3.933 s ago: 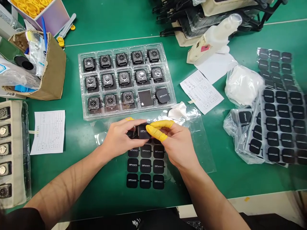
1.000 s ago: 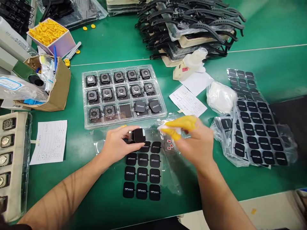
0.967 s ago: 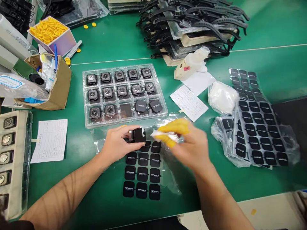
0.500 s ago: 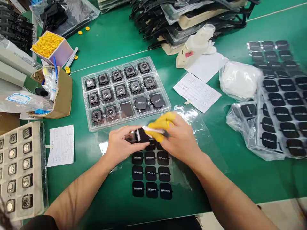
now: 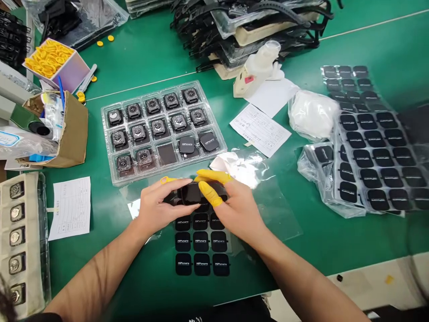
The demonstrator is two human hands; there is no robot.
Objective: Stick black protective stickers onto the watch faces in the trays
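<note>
A black square smartwatch case [image 5: 191,194] with a glossy screen is held up by its left side, between the thumb and fingers of my left hand [image 5: 161,201]. My right hand [image 5: 231,197], with yellow finger cots on its thumb and fingers, closes on the watch's right edge. Below both hands lies a sheet of black square HiFuture stickers [image 5: 201,241], its upper rows partly covered. Just beyond them is a clear tray [image 5: 109,172] of watch cases lying back up; two HiFuture squares rest in its near right pockets. A crumpled white wipe [image 5: 234,167] lies beyond my right hand.
More sticker sheets [image 5: 372,158] in plastic lie at right beside a white bagged bundle [image 5: 313,112]. A white bottle [image 5: 256,71] stands behind a paper slip [image 5: 259,129]. At left are a cardboard box [image 5: 75,134], a box of yellow finger cots [image 5: 50,58] and another watch tray [image 5: 31,241].
The white thing in my right hand has gone from its grip, and a white wipe now shows beyond it. My right fingers have moved onto the watch. The view has shifted right.
</note>
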